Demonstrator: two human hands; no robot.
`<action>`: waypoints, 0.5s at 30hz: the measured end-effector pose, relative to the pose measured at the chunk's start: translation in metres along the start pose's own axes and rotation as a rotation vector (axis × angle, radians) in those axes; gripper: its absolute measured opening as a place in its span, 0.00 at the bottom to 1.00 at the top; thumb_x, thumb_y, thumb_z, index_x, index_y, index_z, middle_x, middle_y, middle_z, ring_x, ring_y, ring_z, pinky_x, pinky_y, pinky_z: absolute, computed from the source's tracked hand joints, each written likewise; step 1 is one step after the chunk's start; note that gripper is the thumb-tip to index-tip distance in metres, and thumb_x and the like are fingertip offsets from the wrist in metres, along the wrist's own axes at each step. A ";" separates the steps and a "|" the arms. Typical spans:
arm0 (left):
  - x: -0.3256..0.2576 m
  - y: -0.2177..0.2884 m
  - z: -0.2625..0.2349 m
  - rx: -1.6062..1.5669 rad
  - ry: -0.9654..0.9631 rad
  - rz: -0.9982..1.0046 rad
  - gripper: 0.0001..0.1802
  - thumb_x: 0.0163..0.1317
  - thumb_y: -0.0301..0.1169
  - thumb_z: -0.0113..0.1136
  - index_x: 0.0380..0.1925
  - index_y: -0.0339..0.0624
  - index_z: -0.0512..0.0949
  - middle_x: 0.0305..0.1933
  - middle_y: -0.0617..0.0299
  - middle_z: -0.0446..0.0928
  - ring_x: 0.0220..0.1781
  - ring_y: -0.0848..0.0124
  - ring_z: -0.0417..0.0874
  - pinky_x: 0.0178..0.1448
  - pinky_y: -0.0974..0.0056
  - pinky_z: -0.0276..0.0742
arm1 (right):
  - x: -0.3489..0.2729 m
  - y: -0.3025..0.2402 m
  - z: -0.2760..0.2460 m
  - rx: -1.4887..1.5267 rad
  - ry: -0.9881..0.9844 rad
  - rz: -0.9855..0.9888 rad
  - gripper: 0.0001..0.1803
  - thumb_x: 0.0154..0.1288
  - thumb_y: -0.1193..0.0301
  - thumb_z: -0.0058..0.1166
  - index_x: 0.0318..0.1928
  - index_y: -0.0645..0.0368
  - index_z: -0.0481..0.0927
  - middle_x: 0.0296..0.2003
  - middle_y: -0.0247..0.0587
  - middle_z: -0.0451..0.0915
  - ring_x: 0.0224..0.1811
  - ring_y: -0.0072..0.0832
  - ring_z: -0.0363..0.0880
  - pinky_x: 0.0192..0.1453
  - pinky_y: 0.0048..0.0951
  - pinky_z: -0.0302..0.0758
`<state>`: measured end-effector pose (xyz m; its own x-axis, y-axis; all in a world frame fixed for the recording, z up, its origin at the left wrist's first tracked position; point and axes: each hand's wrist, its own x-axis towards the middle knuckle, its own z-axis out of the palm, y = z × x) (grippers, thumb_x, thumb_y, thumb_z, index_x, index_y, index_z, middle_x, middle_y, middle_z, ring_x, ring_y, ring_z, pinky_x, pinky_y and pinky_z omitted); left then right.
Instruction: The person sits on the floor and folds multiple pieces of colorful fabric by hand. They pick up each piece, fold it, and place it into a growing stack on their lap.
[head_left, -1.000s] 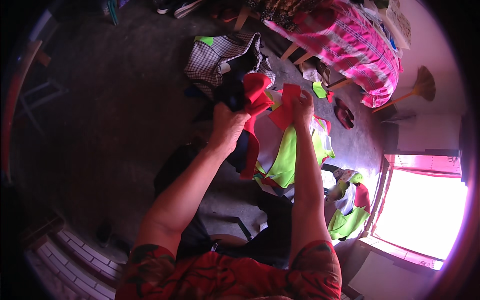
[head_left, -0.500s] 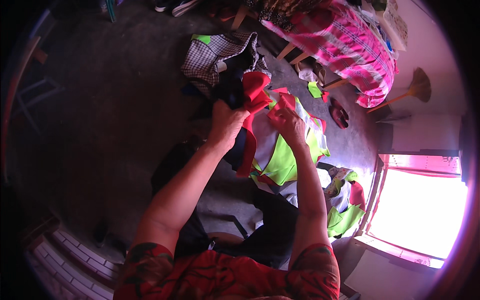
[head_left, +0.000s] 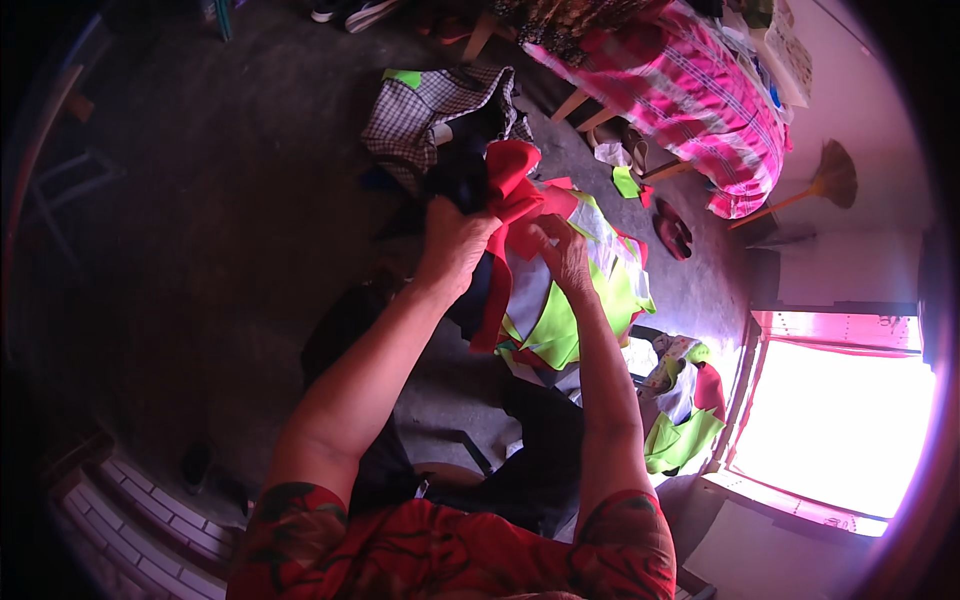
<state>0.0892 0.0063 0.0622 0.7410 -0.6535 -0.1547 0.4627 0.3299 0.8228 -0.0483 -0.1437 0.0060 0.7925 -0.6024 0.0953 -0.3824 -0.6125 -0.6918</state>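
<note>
My left hand (head_left: 457, 245) is closed around a bunch of red cloth pieces (head_left: 512, 170); one long strip hangs down from it. Dark cloth shows beside that hand, partly hidden. My right hand (head_left: 565, 255) has its fingers bent together at the edge of a red cloth piece (head_left: 526, 236), just right of the bunch. Below both hands lies a heap of fabric scraps, with neon yellow-green cloth (head_left: 560, 325) and grey-white cloth (head_left: 527, 290) among the red. The fingertips of my right hand are partly hidden.
Black-and-white checked cloth (head_left: 405, 125) lies on the dark floor (head_left: 200, 230) beyond my hands. A pink plaid cloth (head_left: 690, 90) drapes over wooden-legged furniture at the far right. More scraps (head_left: 685, 435) lie near the bright opening (head_left: 830, 430). A broom (head_left: 832, 178) leans against the wall.
My right hand has moved left and slightly down, bringing red cloth from the heap up against the bunch. My left hand stays nearly in place with its red pieces.
</note>
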 end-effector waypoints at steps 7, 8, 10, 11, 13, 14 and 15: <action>0.001 -0.004 -0.002 0.012 -0.008 -0.017 0.12 0.45 0.22 0.63 0.33 0.36 0.76 0.33 0.70 0.73 0.32 0.81 0.69 0.35 0.72 0.68 | -0.007 0.018 0.008 -0.611 -0.064 -0.068 0.28 0.58 0.61 0.52 0.60 0.49 0.66 0.63 0.45 0.61 0.66 0.42 0.57 0.66 0.50 0.52; 0.000 -0.004 0.002 0.007 -0.022 -0.024 0.12 0.45 0.22 0.63 0.32 0.36 0.76 0.33 0.70 0.73 0.32 0.81 0.69 0.35 0.71 0.68 | -0.015 0.028 0.017 -0.758 -0.027 -0.086 0.30 0.58 0.58 0.52 0.61 0.48 0.65 0.63 0.46 0.60 0.67 0.41 0.55 0.67 0.49 0.51; -0.004 -0.005 0.003 0.012 -0.029 -0.034 0.12 0.44 0.23 0.64 0.32 0.36 0.77 0.33 0.70 0.73 0.32 0.82 0.69 0.35 0.71 0.68 | -0.015 0.022 0.012 -0.649 -0.063 -0.043 0.30 0.59 0.59 0.53 0.62 0.48 0.64 0.64 0.46 0.60 0.68 0.40 0.54 0.67 0.47 0.51; -0.006 -0.006 0.004 0.010 -0.062 -0.070 0.13 0.45 0.22 0.64 0.34 0.35 0.77 0.34 0.69 0.74 0.33 0.81 0.70 0.36 0.71 0.69 | -0.016 0.023 0.007 -0.593 -0.006 -0.040 0.30 0.59 0.60 0.53 0.62 0.49 0.64 0.64 0.46 0.60 0.68 0.40 0.55 0.67 0.47 0.52; -0.009 -0.004 0.006 0.008 -0.133 -0.137 0.15 0.45 0.22 0.65 0.36 0.35 0.77 0.35 0.68 0.75 0.35 0.81 0.72 0.39 0.71 0.70 | -0.018 0.013 -0.004 -0.481 0.113 -0.035 0.30 0.59 0.61 0.54 0.62 0.50 0.64 0.63 0.46 0.61 0.67 0.41 0.56 0.66 0.46 0.54; -0.011 -0.003 0.009 -0.045 -0.182 -0.134 0.18 0.46 0.23 0.66 0.39 0.36 0.76 0.38 0.67 0.76 0.38 0.79 0.74 0.42 0.70 0.71 | -0.021 0.008 -0.013 -0.342 0.193 -0.026 0.27 0.60 0.64 0.54 0.61 0.52 0.67 0.61 0.48 0.64 0.65 0.42 0.61 0.65 0.43 0.58; -0.014 0.000 0.012 -0.099 -0.230 -0.129 0.21 0.46 0.23 0.68 0.43 0.36 0.76 0.41 0.65 0.76 0.41 0.78 0.75 0.46 0.69 0.72 | -0.024 -0.003 -0.021 -0.165 0.250 0.008 0.25 0.62 0.63 0.53 0.60 0.53 0.68 0.60 0.47 0.65 0.63 0.41 0.63 0.64 0.40 0.60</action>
<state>0.0727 0.0076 0.0707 0.5486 -0.8278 -0.1171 0.5993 0.2917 0.7455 -0.0766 -0.1382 0.0209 0.6557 -0.7021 0.2779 -0.4760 -0.6700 -0.5696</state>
